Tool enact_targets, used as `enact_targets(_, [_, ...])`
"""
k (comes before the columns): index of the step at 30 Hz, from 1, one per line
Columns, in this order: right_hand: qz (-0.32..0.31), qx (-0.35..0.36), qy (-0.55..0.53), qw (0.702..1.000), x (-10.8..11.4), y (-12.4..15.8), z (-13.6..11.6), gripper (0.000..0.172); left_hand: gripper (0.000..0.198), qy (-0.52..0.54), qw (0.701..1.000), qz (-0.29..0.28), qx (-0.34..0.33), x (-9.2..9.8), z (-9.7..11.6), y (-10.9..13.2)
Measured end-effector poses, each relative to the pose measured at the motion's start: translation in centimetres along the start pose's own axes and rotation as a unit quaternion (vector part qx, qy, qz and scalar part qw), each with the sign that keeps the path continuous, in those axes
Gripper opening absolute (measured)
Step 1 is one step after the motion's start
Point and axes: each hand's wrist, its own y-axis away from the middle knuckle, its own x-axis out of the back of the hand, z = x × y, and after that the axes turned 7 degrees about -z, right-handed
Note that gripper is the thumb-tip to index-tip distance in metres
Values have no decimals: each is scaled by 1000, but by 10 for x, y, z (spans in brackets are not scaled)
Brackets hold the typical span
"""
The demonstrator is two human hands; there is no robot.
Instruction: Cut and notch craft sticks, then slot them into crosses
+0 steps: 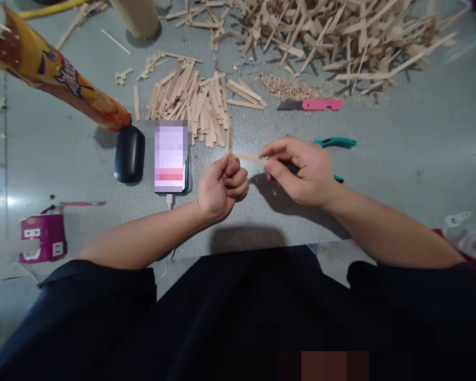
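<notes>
Closed in a fist, my left hand (225, 186) grips a wooden craft stick (230, 138) that stands up from between thumb and fingers. My right hand (303, 170) pinches the end of a second craft stick (250, 157), pointing left. This stick's far end reaches the left hand near the first stick; whether the two touch I cannot tell. Partly hidden under the right hand lie teal-handled pliers (339, 142). Just beyond the left hand is a heap of loose craft sticks (178, 95). A pink-handled craft knife (322, 105) rests farther back.
Crossed wooden sticks (341, 39) form a big pile at the back right, with wood shavings (295, 88) before it. On the left are a phone (170, 159) with a cable, a black rounded object (129, 154), a tall orange tube (69, 76) and a purple socket cube (43, 238).
</notes>
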Motion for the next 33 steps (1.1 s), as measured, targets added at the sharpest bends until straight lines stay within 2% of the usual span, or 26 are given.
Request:
enact_targets(3, [36,5,-27,999,-9,6,3,13,66,-4,999,-13,33,2,0,1])
enact_targets(9, [53,-39,-37,997,-9,11,2,12,69,-14,999,-10,43,6,-2,-1])
enact_targets(13, [57,-24,-57,996,-5,12,1,13,71,-31,998,-28,38,8,-4,-2])
enact_targets(16, [62,0,-27,998,-4,12,2,12,73,-55,996,-57,35,11,-6,-3])
enact_targets(21, [46,-27,-40,998,-2,16,-1,13,73,-89,993,-70,37,12,-7,-2])
enact_targets(24, [20,-64,-46,997,3,18,-3,12,72,-138,985,-102,34,9,-4,4])
enact_targets(27, [5,-83,-10,996,11,18,-4,19,72,-177,974,-136,22,5,-1,9])
enact_targets(33, [5,-31,61,998,20,14,-4,17,71,-235,950,-202,-37,3,-1,10])
